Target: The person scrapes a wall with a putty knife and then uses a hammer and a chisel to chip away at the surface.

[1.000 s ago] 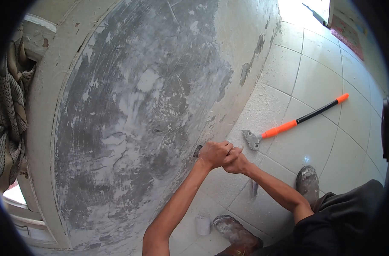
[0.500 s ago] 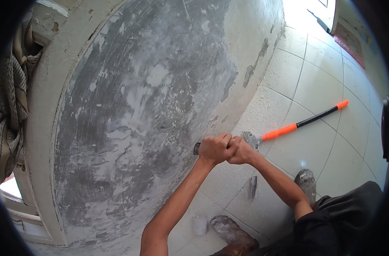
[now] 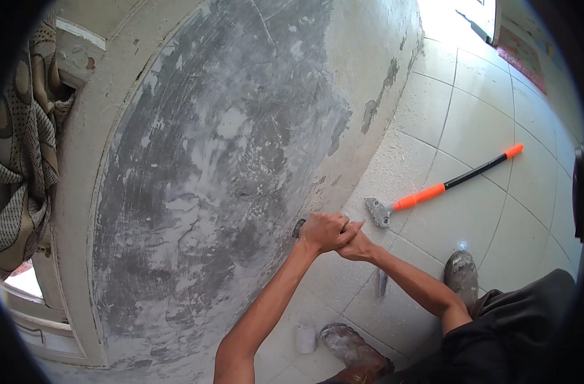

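Observation:
Low against the wall (image 3: pixel 196 192), whose grey surface shows through patchy pale paint, my left hand (image 3: pixel 324 232) is closed around a small tool. Only the tool's dark end (image 3: pixel 298 228) shows, beside the wall; its kind is hidden by the fingers. My right hand (image 3: pixel 356 246) is closed too and presses against the left one, and what lies inside it cannot be seen. Just beyond the hands, a long-handled scraper (image 3: pixel 426 196) with an orange and black handle and grey head rests on the floor.
Pale flakes and dust lie on the tiled floor (image 3: pixel 471 211) along the wall. A narrow metal blade (image 3: pixel 381 283) and a whitish cup (image 3: pixel 306 339) are near my dusty shoes (image 3: pixel 353 349). Patterned cloth (image 3: pixel 23 160) hangs at the left frame. A pink mat (image 3: pixel 522 61) lies at the far right.
Both hands have moved slightly down, still together with the small tool beside the wall. The view has shifted a little. The long-handled scraper stays on the floor.

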Motion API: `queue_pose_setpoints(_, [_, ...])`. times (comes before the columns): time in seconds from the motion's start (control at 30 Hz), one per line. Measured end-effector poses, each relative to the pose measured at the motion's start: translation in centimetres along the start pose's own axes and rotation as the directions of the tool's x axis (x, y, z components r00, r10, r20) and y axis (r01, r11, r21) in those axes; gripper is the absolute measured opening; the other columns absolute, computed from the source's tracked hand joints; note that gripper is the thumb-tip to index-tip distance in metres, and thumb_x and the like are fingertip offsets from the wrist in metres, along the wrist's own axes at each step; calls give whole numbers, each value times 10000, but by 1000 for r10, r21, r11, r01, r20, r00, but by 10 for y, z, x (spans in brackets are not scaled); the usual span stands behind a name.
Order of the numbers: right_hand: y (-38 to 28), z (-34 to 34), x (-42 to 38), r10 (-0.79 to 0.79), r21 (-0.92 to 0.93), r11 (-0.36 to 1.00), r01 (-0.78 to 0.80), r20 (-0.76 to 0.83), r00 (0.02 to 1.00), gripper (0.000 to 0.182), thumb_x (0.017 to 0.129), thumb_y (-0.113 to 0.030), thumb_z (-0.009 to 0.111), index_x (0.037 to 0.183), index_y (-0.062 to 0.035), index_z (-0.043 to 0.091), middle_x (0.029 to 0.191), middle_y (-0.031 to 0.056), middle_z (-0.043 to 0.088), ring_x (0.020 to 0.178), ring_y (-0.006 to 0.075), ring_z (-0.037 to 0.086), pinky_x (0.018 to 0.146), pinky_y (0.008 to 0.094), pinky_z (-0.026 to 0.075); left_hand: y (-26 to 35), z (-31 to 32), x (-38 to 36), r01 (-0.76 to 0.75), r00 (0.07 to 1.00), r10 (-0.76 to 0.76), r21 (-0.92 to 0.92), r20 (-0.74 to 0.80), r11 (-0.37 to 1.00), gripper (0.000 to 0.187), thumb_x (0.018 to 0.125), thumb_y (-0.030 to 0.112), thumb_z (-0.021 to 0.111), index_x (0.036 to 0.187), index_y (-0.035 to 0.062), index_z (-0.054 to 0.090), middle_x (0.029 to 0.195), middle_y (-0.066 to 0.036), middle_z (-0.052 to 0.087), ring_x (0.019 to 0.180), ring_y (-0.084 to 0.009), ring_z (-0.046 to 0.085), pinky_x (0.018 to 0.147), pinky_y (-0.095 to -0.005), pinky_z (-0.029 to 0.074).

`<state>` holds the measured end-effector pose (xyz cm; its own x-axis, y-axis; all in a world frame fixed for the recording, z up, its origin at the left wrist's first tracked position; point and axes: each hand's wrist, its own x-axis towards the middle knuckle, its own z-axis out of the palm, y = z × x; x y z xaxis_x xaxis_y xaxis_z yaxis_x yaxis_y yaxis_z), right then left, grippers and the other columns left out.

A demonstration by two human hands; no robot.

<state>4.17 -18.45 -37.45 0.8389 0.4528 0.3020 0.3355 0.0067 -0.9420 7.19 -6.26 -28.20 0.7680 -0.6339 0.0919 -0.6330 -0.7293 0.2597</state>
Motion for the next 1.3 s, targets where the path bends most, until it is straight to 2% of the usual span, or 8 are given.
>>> queue_pose_setpoints(0.17, [8,32,-15,26,95,995,-11,-156,987,67,747,-50,602,796,-9,619,768,153,652,728,320,637,648,428,498,-6,-2,-7,-116,983,109,42,146,992,448,915,404,619,637,54,622,614,-140,614,511,-301,633,456,-380,480])
queue_pose_setpoints(0.27, [-20,-36,25,87,-336,941,-47,104,991,75,725,-79,628,769,-18,624,757,169,659,715,354,655,606,432,500,6,-11,6,-33,995,40,84,-86,996,477,930,430,589,637,55,620,613,-134,612,510,-303,630,452,-385,476])
queue_pose_setpoints(0.4, [-32,-63,45,-22,-465,882,78,124,992,76,714,-102,641,769,-51,629,723,149,658,673,396,628,579,446,489,15,-16,23,186,896,-182,-29,-404,982,458,920,421,610,633,63,617,618,-114,625,492,-309,623,441,-380,481])
queue_pose_setpoints(0.6, [5,29,-7,73,263,964,-41,-109,991,132,750,-21,609,878,-7,638,799,144,662,760,282,646,681,391,500,1,-6,-10,-20,995,7,131,96,991,421,880,408,632,637,65,644,638,-134,654,502,-309,641,447,-390,491])
queue_pose_setpoints(0.93, [1,-8,3,-73,-232,971,64,-31,997,115,732,-78,625,834,-27,617,822,153,664,769,344,640,656,406,502,6,-1,3,6,988,1,48,-153,999,384,864,371,676,636,67,618,618,-112,616,504,-313,622,439,-386,471])
queue_pose_setpoints(1.1, [-25,-26,6,103,-313,946,-81,55,993,135,706,-46,623,841,-48,617,788,143,648,772,341,634,652,409,496,10,-11,6,-15,983,8,-36,-184,999,393,867,379,678,640,65,616,618,-113,607,514,-307,621,442,-389,459])
queue_pose_setpoints(1.23, [-11,-3,-3,74,-178,982,-62,61,995,157,740,-78,633,884,-15,622,845,167,662,794,356,650,678,425,508,11,-18,5,-20,1000,20,-51,11,998,444,881,420,646,629,55,634,621,-137,622,523,-307,628,454,-408,464])
queue_pose_setpoints(1.3, [-8,26,-11,138,218,970,-110,-117,983,148,773,-41,613,912,7,626,856,160,658,822,302,649,696,392,503,5,-16,-1,-31,992,34,-24,118,999,468,889,433,631,620,50,641,619,-149,627,523,-310,632,460,-409,470])
